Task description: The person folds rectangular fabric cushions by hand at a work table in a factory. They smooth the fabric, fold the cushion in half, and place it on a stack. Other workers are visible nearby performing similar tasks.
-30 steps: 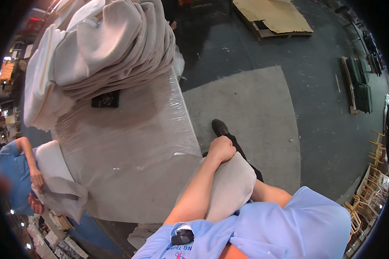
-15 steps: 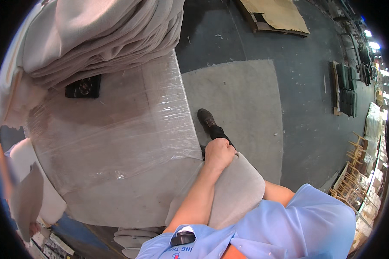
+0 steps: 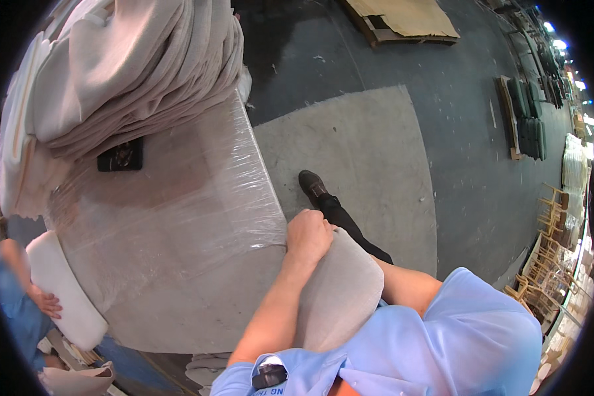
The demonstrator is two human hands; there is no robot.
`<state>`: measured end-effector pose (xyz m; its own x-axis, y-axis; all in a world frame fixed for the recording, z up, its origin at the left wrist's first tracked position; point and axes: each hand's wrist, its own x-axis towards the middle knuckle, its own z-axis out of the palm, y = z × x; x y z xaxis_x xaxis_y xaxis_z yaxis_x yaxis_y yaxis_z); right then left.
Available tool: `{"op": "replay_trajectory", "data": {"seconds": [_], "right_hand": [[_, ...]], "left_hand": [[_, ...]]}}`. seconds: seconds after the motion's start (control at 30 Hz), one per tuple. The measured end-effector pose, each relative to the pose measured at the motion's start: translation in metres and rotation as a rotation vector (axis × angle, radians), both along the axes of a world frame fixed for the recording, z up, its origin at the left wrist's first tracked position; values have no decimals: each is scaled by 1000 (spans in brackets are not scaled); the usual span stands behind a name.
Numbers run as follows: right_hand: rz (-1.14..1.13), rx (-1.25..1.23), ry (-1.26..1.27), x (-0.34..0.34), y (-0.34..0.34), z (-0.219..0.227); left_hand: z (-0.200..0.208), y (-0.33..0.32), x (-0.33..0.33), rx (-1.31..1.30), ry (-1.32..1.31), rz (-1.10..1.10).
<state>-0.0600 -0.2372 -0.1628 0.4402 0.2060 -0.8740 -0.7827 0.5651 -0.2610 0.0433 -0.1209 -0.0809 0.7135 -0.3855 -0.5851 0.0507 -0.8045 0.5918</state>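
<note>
Against my body stands a grey fabric-covered seat cushion (image 3: 344, 284), tilted up beside the table's near right corner. My left hand (image 3: 310, 236) is closed over its top edge, knuckles up, with the fingers curled round the corner. From the right, my right forearm (image 3: 409, 284) passes behind the cushion, which hides that hand. The table (image 3: 178, 284) carries clear plastic film (image 3: 244, 211) stretched over its far part. On its far side lies a thick pile of grey fabric covers (image 3: 152, 86), and a black flat object (image 3: 120, 156) sits at the pile's foot.
At the left edge another person's hand (image 3: 45, 302) rests on a white cushion pad (image 3: 66, 290). More grey cushions (image 3: 204, 366) lie below the table's near edge. A cardboard-topped pallet (image 3: 402, 20), dark green stacked cushions (image 3: 529, 122) and wooden chair frames (image 3: 548, 264) stand on the floor.
My left hand and the cushion have shifted left, close to the table corner. More of my right forearm and leg shows. At left, the other person's hand now appears on the white pad.
</note>
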Motion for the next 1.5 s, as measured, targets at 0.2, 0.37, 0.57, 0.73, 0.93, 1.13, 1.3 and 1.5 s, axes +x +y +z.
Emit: {"op": "replay_trajectory", "data": {"seconds": [0.2,0.37,0.57,0.73,0.93,1.13,1.3,1.5], "right_hand": [[27,-13,33,-5,4,-1],[26,-35,54,-6,5,-2],[26,-35,57,-6,10,1],[53,-30,49,-5,14,1],[98,-12,-5,-18,36,-26],[30,39,-3,-9,60,-39],[-44,-222,68,9,36,9],[-466,-247,-342,11,-6,54]], "left_hand": [[14,-1,32,68,101,-349],[18,6,46,73,26,-616],[23,17,39,213,-66,-765],[27,19,39,182,-68,-757],[26,28,25,136,-196,-750],[45,39,15,-1,-319,-378],[131,63,-42,-360,254,431],[148,44,-58,-418,520,676]]}}
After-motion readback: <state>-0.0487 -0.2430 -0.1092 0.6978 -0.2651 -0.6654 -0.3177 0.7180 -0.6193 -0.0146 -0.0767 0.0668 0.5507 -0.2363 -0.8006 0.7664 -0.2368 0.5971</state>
